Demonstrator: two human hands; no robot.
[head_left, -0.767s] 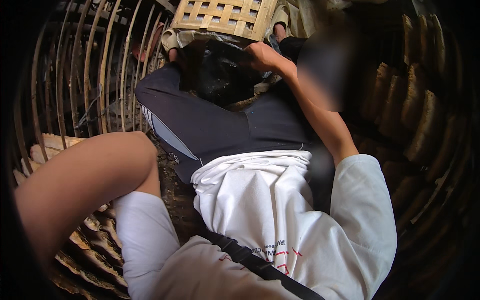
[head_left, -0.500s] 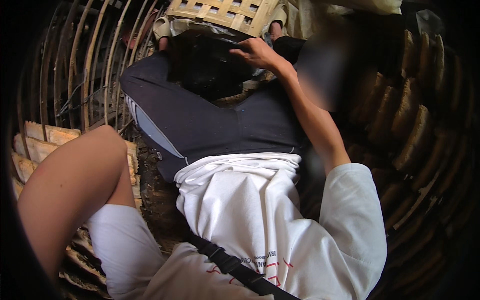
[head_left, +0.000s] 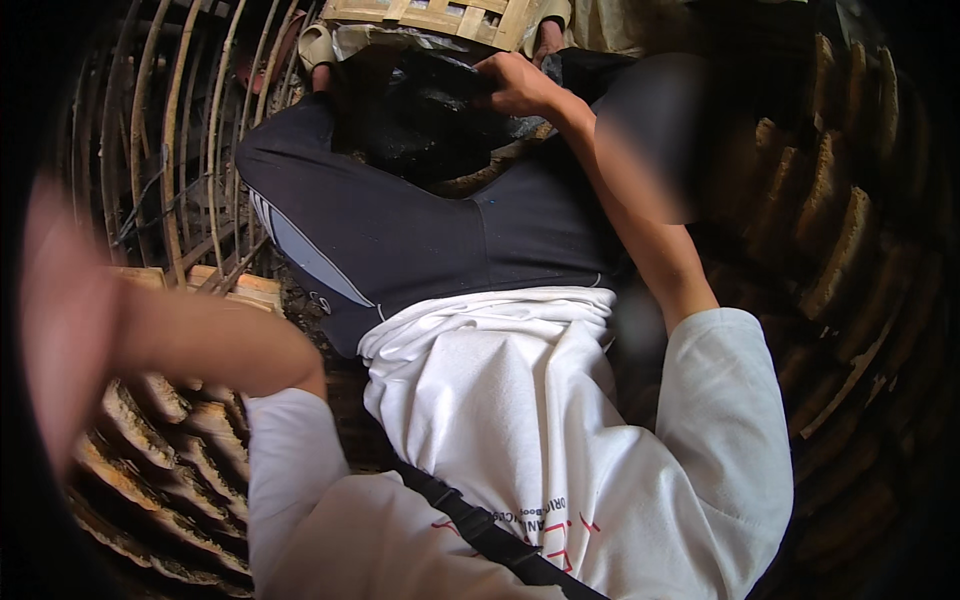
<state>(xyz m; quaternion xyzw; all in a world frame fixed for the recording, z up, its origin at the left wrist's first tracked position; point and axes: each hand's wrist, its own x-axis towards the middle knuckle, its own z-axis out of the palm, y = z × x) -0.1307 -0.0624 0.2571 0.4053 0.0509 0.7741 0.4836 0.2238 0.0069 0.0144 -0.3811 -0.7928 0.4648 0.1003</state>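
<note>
Between my bent legs in dark trousers lies shiny black plastic (head_left: pixel 420 110), crumpled and loose, perhaps a bag. My right hand (head_left: pixel 522 86) is at its right edge, with curled fingers closed on the plastic. At the left rim, close to the camera, my left hand (head_left: pixel 65 320) is raised and smeared by motion, its arm bent at the elbow. Its fingers cannot be made out, nor whether it holds anything. Just beyond the black plastic stands a woven bamboo basket (head_left: pixel 425 12), cut off by the top edge.
Upright thin bamboo slats (head_left: pixel 190 130) form a barrier at the far left. Rough-edged tan slabs (head_left: pixel 150 450) are stacked at my left. More such slabs (head_left: pixel 840 250) stand in rows in the dim area at my right. A pale sheet (head_left: pixel 610 25) hangs beside the basket.
My left arm has swung up, bringing the blurred hand into view at the left rim. My right hand's fingers, stretched out before, are now curled on the black plastic.
</note>
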